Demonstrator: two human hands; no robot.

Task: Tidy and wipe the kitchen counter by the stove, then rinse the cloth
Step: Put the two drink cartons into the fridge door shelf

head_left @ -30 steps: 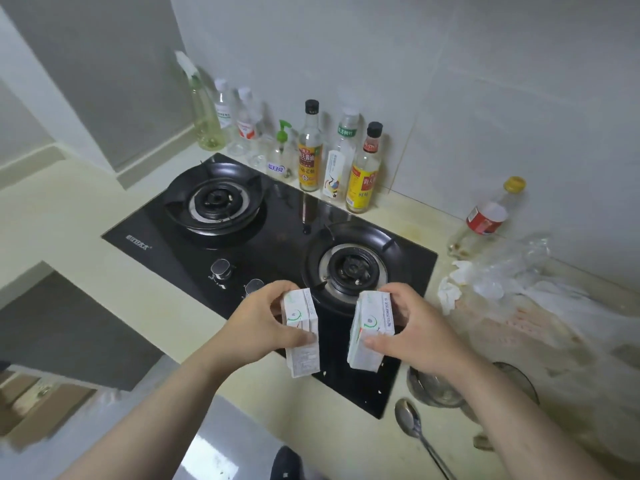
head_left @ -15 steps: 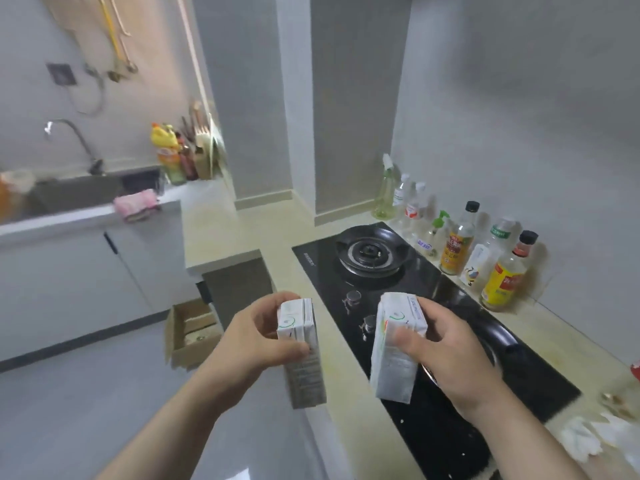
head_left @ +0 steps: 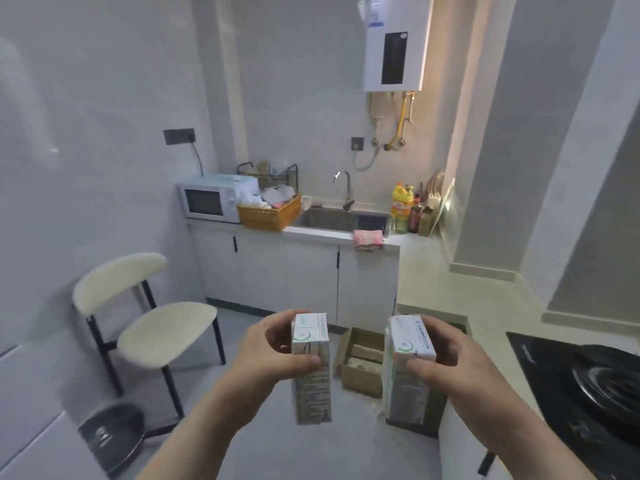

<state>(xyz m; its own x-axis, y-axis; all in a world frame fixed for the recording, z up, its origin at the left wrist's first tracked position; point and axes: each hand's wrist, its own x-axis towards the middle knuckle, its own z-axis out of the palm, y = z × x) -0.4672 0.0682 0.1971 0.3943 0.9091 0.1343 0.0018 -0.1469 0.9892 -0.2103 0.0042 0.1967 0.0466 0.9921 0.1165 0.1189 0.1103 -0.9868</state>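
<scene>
My left hand (head_left: 266, 351) grips a white carton (head_left: 310, 368) upright, thumb on its front, in front of me over the floor. My right hand (head_left: 450, 362) grips a second white carton (head_left: 407, 372) the same way, a little to the right. The black stove (head_left: 585, 382) and the pale counter (head_left: 450, 282) lie at the right edge. A pink cloth (head_left: 368, 239) hangs over the counter edge by the steel sink (head_left: 332, 220) with its tap (head_left: 343, 188) at the far wall.
An open cardboard box (head_left: 360, 362) sits on the floor between the cartons. A cream chair (head_left: 152, 320) stands at left with a dark round pan (head_left: 110, 434) on the floor. A microwave (head_left: 214, 200), an orange basket (head_left: 268, 214) and bottles (head_left: 403, 206) flank the sink.
The view has swung left from the stove to the sink wall. Both hands have kept their cartons and carried them off the counter, out over the floor.
</scene>
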